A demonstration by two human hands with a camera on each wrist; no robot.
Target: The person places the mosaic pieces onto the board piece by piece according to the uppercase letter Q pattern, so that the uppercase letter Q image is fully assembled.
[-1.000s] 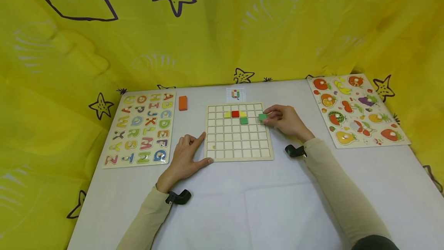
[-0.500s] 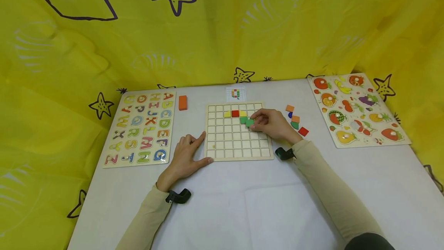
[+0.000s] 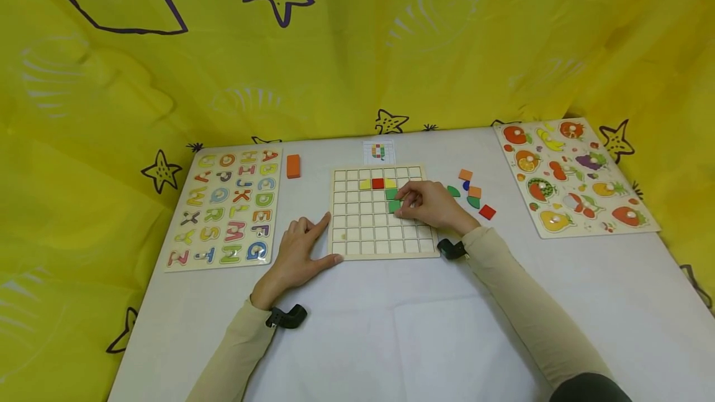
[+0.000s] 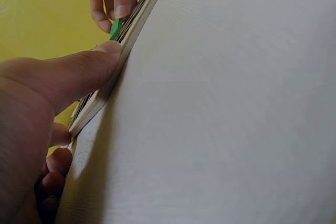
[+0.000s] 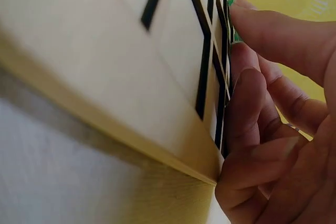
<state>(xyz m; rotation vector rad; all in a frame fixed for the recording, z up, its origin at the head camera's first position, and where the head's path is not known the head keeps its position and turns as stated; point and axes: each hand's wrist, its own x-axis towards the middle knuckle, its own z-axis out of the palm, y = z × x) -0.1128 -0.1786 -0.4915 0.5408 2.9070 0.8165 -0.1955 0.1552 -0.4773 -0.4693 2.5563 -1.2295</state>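
Note:
A wooden grid board (image 3: 357, 228) lies at mid-table, with a red square tile (image 3: 378, 183) between two yellow pieces (image 3: 365, 185). Below the right yellow piece sits a green square tile (image 3: 391, 193). My right hand (image 3: 438, 205) is over the board's right half, pinching a second green square tile (image 3: 394, 206) between thumb and fingertips, just below the first one. In the left wrist view this pinched tile (image 4: 115, 29) stands tilted at the grid. My left hand (image 3: 298, 253) rests at the board's lower left, thumb on the corner and index finger against the left edge.
Several loose pieces, including a red square (image 3: 487, 212) and an orange square (image 3: 465, 175), lie right of the board. A pattern card (image 3: 379, 152) lies behind it. An orange block (image 3: 293, 166) and an alphabet board (image 3: 223, 209) are left, a fruit board (image 3: 572, 178) right.
My right hand has brought the green tile leftward and down across the board, to just below the placed green tile. The loose pieces on the right have come into view. My left hand stays put.

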